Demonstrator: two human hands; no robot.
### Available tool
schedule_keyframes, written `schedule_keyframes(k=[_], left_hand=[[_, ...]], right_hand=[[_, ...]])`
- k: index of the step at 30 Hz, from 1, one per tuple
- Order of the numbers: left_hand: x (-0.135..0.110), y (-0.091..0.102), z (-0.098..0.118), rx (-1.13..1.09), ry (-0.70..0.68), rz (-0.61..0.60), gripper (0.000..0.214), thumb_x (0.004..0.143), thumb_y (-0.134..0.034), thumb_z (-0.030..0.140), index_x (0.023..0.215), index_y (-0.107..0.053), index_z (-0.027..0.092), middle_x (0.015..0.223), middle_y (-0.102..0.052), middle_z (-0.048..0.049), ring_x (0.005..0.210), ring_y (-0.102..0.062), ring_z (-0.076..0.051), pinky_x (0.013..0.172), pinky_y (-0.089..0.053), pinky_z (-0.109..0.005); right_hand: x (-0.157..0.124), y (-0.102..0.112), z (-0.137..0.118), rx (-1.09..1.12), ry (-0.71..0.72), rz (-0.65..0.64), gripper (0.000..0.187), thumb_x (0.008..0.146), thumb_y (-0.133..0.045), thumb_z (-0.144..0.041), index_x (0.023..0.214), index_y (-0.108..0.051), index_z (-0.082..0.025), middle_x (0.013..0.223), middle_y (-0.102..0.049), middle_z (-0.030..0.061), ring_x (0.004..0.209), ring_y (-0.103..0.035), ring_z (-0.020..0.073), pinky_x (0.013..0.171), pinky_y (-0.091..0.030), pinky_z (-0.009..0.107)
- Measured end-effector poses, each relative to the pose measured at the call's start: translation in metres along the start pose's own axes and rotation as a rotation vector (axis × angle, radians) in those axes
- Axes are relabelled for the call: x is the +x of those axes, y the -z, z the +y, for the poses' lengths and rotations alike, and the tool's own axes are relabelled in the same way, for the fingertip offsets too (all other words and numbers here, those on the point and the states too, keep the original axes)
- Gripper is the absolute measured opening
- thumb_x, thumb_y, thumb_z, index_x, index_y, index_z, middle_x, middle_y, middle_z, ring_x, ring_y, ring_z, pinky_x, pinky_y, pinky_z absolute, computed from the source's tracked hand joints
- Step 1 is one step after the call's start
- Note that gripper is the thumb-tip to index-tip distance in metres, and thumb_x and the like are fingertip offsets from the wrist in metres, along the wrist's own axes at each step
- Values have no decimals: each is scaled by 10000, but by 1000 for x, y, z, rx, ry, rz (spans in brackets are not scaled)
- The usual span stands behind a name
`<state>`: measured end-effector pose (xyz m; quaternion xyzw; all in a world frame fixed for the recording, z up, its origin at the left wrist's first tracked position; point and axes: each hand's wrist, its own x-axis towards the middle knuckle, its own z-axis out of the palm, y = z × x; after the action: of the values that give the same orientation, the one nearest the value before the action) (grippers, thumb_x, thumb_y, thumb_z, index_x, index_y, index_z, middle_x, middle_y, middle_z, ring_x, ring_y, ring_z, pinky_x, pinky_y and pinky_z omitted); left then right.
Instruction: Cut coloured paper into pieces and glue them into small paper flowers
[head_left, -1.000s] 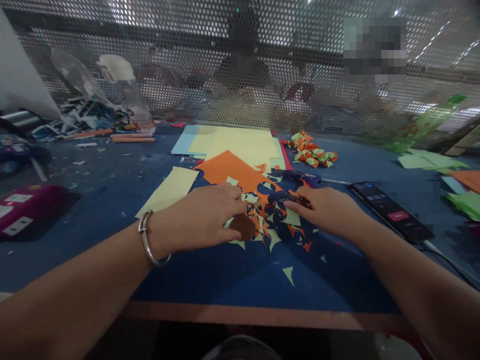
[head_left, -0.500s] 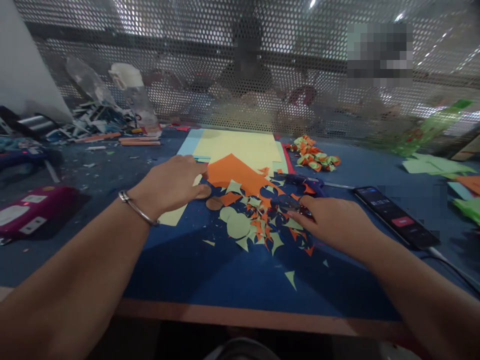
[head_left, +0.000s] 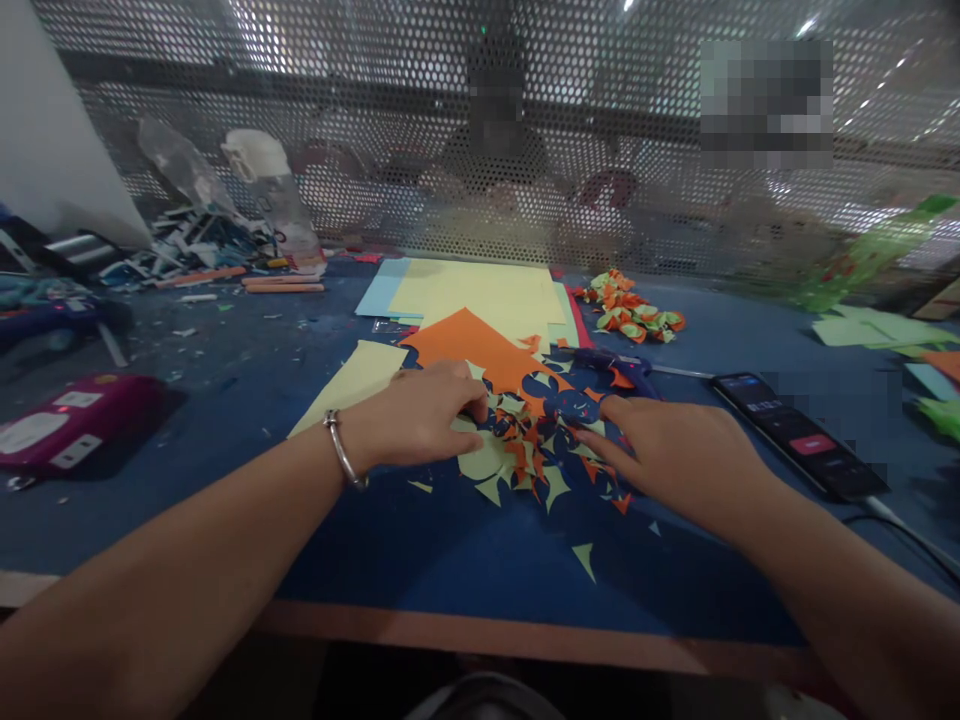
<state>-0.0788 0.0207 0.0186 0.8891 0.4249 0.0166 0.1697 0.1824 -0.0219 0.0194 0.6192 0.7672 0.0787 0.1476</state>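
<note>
Pale green paper discs (head_left: 487, 466) lie on the blue tabletop (head_left: 450, 565) beside cut scraps (head_left: 554, 487). Over them the left hand (head_left: 416, 415) arches palm-down, thumb and fingers apart. The right hand (head_left: 675, 440) slants in opposite, fingers bent; its hold I cannot tell.

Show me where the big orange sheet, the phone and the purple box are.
Orange sheet (head_left: 469, 345): head view, on its uncut middle.
Phone (head_left: 798, 433): head view, on the middle of its screen.
Purple box (head_left: 91, 422): head view, on its top.
</note>
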Motion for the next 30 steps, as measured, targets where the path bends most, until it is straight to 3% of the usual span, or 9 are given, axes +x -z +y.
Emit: schedule_keyframes(k=[4, 10, 16, 20, 23, 26, 30], left_hand=[[1, 1, 2, -35, -43, -49, 222, 847, -608, 344, 966, -674, 168, 1036, -640, -104, 920, -593, -228, 794, -402, -332], [2, 2, 7, -21, -40, -64, 277, 820, -656, 369, 1026, -668, 184, 1069, -641, -85, 920, -594, -222, 792, -384, -316], [1, 5, 13, -48, 2, -82, 141, 806, -632, 243, 931, -637, 179, 958, -677, -59, 797, -580, -186, 691, -367, -299], [2, 4, 3, -283, 15, 9, 192, 812, -613, 193, 1000, -640, 167, 936, -699, -59, 779, -606, -167, 675, -418, -276], [3, -1, -3, -559, -29, 130, 201, 843, -646, 270, 1003, -669, 151, 942, -712, -63, 816, -631, -159, 737, -475, -275], [6, -6, 0, -782, 0, 193, 194, 847, -676, 302, 959, -689, 145, 897, -710, -46, 794, -636, -143, 743, -502, -269], [9, -12, 12, -906, 61, 213, 147, 864, -674, 271, 926, -687, 138, 828, -693, -30, 745, -632, -130, 708, -517, -262]], right_hand=[[0, -2, 3, 48, 11, 48, 433, 1008, -449, -510, 1261, -627, -207, 1156, -760, 103, 971, -721, 324, 568, -327, 331], [0, -7, 6, 135, 89, 116, 352, 988, -499, -502, 1046, -672, -202, 967, -777, 76, 804, -711, 257, 560, -303, 297], [2, -10, 5, 329, 234, 206, 196, 967, -560, -374, 894, -653, -218, 753, -714, 8, 660, -651, 188, 562, -341, 274], [2, -13, 3, 463, 355, 340, 178, 971, -550, -275, 829, -626, -200, 704, -668, -2, 591, -608, 141, 558, -391, 256], [-2, -13, -2, 482, 446, 516, 145, 972, -551, -228, 860, -632, -182, 756, -683, 20, 588, -608, 133, 564, -425, 258], [-5, -12, -8, 463, 530, 681, 114, 980, -557, -201, 942, -658, -162, 856, -720, 56, 689, -669, 148, 644, -482, 267], [-6, -13, -15, 385, 601, 807, 106, 966, -603, -174, 1042, -668, -140, 958, -746, 80, 877, -721, 173, 761, -526, 265]])
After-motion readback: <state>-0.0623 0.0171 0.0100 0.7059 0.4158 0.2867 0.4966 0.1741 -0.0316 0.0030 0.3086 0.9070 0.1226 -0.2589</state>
